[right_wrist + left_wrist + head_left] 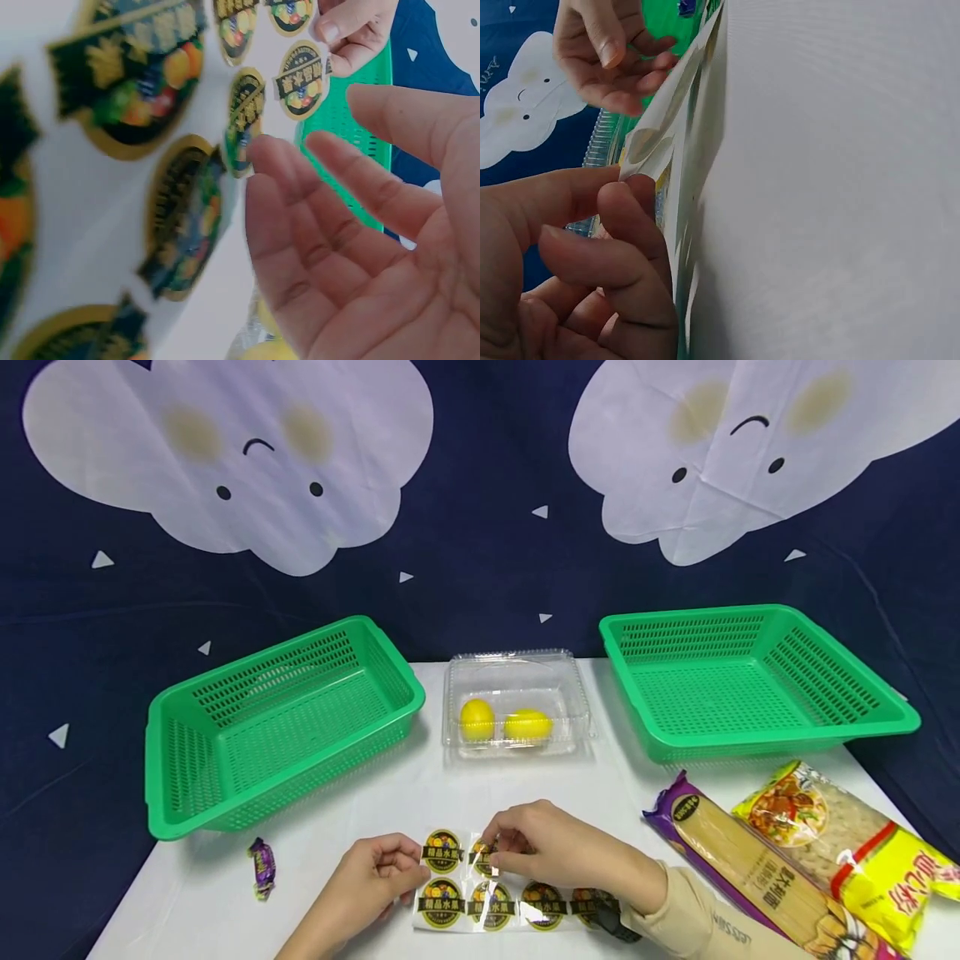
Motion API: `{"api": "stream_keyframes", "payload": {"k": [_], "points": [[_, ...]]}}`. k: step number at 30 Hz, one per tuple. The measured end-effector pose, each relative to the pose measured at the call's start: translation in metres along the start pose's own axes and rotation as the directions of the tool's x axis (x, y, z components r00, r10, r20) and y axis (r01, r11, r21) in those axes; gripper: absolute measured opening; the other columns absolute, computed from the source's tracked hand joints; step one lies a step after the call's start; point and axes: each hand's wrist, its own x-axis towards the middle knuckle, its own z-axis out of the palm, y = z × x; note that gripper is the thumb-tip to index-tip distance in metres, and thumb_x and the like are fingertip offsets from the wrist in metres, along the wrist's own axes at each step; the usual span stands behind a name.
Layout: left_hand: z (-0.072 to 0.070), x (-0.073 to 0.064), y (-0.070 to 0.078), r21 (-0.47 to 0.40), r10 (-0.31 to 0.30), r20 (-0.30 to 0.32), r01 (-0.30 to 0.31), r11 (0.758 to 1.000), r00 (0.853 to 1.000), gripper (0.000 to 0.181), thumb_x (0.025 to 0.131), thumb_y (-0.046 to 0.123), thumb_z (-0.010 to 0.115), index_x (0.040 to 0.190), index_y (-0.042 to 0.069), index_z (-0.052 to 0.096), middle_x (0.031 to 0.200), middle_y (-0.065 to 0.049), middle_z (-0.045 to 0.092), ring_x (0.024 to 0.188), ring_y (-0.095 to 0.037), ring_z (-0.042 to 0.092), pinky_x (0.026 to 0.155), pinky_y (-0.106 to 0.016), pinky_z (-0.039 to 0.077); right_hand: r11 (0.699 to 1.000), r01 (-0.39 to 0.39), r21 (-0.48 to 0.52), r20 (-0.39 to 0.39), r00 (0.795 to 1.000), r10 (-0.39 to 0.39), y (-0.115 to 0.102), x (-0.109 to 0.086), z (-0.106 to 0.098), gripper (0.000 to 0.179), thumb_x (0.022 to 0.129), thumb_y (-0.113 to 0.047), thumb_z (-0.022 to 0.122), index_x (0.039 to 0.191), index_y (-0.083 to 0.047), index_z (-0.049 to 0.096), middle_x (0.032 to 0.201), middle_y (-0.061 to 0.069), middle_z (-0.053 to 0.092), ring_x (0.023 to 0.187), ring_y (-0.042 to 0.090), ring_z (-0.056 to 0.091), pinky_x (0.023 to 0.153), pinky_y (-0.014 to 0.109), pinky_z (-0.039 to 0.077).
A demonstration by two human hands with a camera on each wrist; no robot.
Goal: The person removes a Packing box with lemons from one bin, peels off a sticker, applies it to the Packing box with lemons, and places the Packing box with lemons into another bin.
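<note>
A sheet of round fruit stickers [491, 906], black and gold with fruit pictures, lies on the white table in front of me. My left hand [375, 877] pinches the sheet's left edge between thumb and forefinger; in the left wrist view that edge of the sheet [656, 139] is bent up. Over the upper row of stickers is my right hand [551, 843]. The right wrist view shows its fingers [277, 232] loosely bent, fingertips right by a sticker [246, 120], with nothing held between thumb and fingers. The right forearm hides part of the sheet's right end.
Beyond the sheet stands a clear plastic box [517, 672] with two yellow lemons [477, 720] inside. Green baskets flank it, one left [300, 718], one right [712, 693]. A purple-wrapped candy [263, 867] lies left; a noodle pack [757, 852] and a yellow food bag [862, 860] lie right.
</note>
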Motion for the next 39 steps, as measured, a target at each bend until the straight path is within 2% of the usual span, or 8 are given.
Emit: {"api": "stream_keyframes", "payload": {"k": [9, 17, 22, 30, 39], "points": [[-0.002, 0.001, -0.003, -0.091, -0.007, 0.025, 0.01, 0.996, 1.0, 0.023, 0.096, 0.013, 0.077, 0.108, -0.005, 0.068, 0.078, 0.002, 0.07, 0.058, -0.006, 0.058, 0.045, -0.016, 0.038, 0.982, 0.132, -0.134, -0.053, 0.989, -0.14, -0.006, 0.033, -0.009, 0.013, 0.1, -0.014, 0.076, 0.112, -0.012, 0.079, 0.086, -0.009, 0.067, 0.076, -0.006, 0.054, 0.075, 0.018, 0.055], [-0.003, 0.003, -0.004, -0.122, 0.009, 0.024, -0.006, 0.992, 1.0, 0.022, 0.098, 0.012, 0.075, 0.11, -0.005, 0.067, 0.081, 0.003, 0.07, 0.059, -0.006, 0.058, 0.049, -0.016, 0.042, 0.968, 0.19, -0.163, -0.055, 0.978, -0.202, -0.01, 0.059, -0.006, 0.011, 0.099, -0.015, 0.078, 0.11, -0.015, 0.081, 0.086, -0.008, 0.068, 0.077, -0.006, 0.055, 0.075, 0.019, 0.056], [-0.004, 0.003, -0.004, -0.141, 0.012, 0.016, -0.009, 0.99, 1.0, 0.025, 0.098, 0.011, 0.075, 0.112, -0.008, 0.066, 0.082, 0.001, 0.069, 0.059, -0.007, 0.058, 0.052, -0.017, 0.046, 0.962, 0.222, -0.161, -0.035, 0.972, -0.23, -0.008, 0.067, -0.003, 0.011, 0.099, -0.014, 0.078, 0.109, -0.016, 0.082, 0.086, -0.007, 0.068, 0.077, -0.007, 0.054, 0.074, 0.018, 0.056], [-0.004, 0.001, -0.002, -0.123, -0.011, 0.006, 0.011, 0.992, 1.0, 0.024, 0.098, 0.015, 0.077, 0.109, -0.005, 0.067, 0.08, 0.002, 0.069, 0.058, -0.007, 0.057, 0.05, -0.017, 0.041, 0.954, 0.267, -0.133, 0.009, 0.963, -0.268, -0.008, 0.073, 0.001, 0.011, 0.099, -0.016, 0.078, 0.109, -0.015, 0.083, 0.088, -0.005, 0.069, 0.075, -0.009, 0.053, 0.071, 0.012, 0.053], [-0.004, 0.0, -0.001, -0.161, -0.023, 0.008, 0.024, 0.987, 1.0, 0.026, 0.097, 0.016, 0.078, 0.108, -0.004, 0.067, 0.085, 0.002, 0.07, 0.061, -0.008, 0.06, 0.052, -0.017, 0.043, 0.947, 0.299, -0.12, 0.036, 0.954, -0.297, -0.005, 0.078, 0.004, 0.012, 0.1, -0.016, 0.077, 0.111, -0.013, 0.084, 0.087, -0.004, 0.069, 0.073, -0.011, 0.051, 0.068, 0.01, 0.051]]}}
